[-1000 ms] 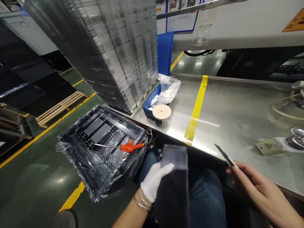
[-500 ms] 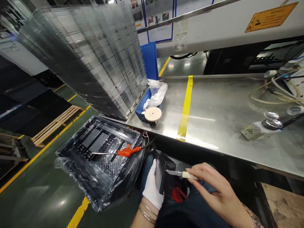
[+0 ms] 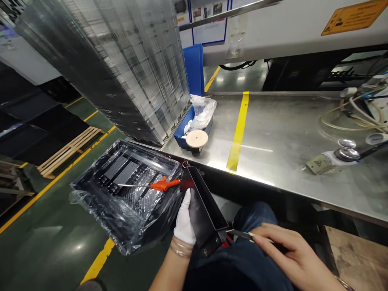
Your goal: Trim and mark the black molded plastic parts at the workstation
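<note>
My left hand (image 3: 184, 220), in a white glove, grips a long black open box-shaped part (image 3: 201, 214) by its left side, above my lap. The part is tilted, with its hollow side facing up and right. My bare right hand (image 3: 285, 246) pinches a small knife (image 3: 242, 234). Its blade is at the part's near right corner; whether it touches cannot be made out. Something red (image 3: 226, 244) shows partly beneath that corner. To the left, an orange air blow gun (image 3: 163, 184) lies across a plastic-lined black crate (image 3: 145, 230) holding dark parts.
A steel bench (image 3: 281, 125) runs along the front with a yellow tape stripe (image 3: 239, 131). On it are a blue bin (image 3: 181, 139) with plastic bags, a round wooden disc (image 3: 197, 139), tall stacked clear trays (image 3: 136, 68), and hoses (image 3: 348, 128) at right.
My left hand has turned the black part so its long hollow side shows, shifting slightly left and up. The knife in my right hand has moved down and right, to the part's near corner.
</note>
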Demonstrator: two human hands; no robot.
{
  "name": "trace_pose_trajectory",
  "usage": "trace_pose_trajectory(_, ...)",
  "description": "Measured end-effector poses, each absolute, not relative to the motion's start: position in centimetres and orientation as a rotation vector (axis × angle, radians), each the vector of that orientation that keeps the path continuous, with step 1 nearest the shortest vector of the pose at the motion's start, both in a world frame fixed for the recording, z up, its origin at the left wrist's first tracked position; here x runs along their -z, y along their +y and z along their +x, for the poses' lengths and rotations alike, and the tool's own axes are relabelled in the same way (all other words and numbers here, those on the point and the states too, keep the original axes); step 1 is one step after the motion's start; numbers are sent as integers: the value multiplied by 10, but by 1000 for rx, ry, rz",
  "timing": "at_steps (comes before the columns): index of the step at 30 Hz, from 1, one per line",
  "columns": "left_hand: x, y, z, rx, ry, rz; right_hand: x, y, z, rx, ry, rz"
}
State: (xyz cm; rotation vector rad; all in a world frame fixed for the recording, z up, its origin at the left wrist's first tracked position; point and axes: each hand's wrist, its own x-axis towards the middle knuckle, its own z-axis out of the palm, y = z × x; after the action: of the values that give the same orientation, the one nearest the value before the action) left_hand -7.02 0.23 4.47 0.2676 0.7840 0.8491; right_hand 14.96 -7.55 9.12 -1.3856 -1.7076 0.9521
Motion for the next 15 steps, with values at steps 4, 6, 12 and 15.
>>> trace_pose_trajectory(4, -41, -2, -75, -868, 659, 132, -93, -79, 143, -1211, -1790, -1332)
trace_pose_trajectory(6, -42, -3, -77, -865, 620, 80, -94, -79, 144, -1283, -1844, -1301)
trace_pose_trajectory(12, -50, 2, -82, -854, 579, 76, -94, -80, 143, -1320, -1770, -1328)
trace_pose_trajectory(15, -48, 4, -85, -874, 585, 43, -91, -83, 143, -1401, -1860, -1268)
